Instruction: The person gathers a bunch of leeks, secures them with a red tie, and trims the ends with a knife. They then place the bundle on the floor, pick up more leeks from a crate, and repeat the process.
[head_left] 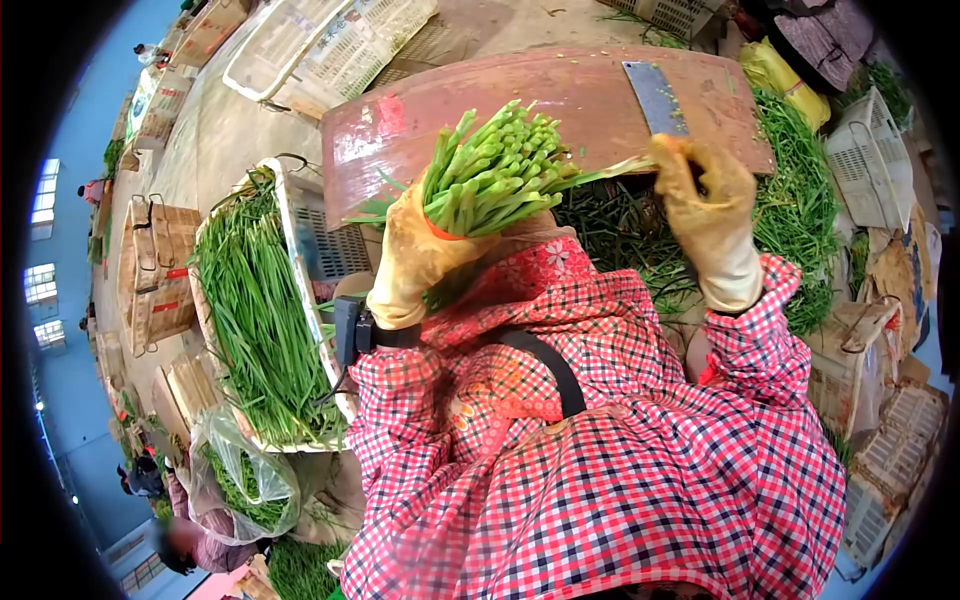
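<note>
My left hand (425, 245), in a stained yellowish glove, is wrapped round a bundle of green stalks (495, 170), cut ends up, with an orange band near the glove. From the bundle a pale stalk (610, 172) reaches right to my right hand (705, 195), gloved too, whose thumb and finger pinch its tip. Beyond that hand, a wide metal blade (655, 98) lies on the reddish-brown board (390, 125), with small green bits on and around it.
At the left stands a white crate (295, 235) of long green leaves (255, 320), near a plastic bag (240, 480) of greens. Loose greens (795, 220) lie right of the board. More crates (865, 160) and a yellow sack (785, 85) are at the right. A person (200, 530) is at lower left.
</note>
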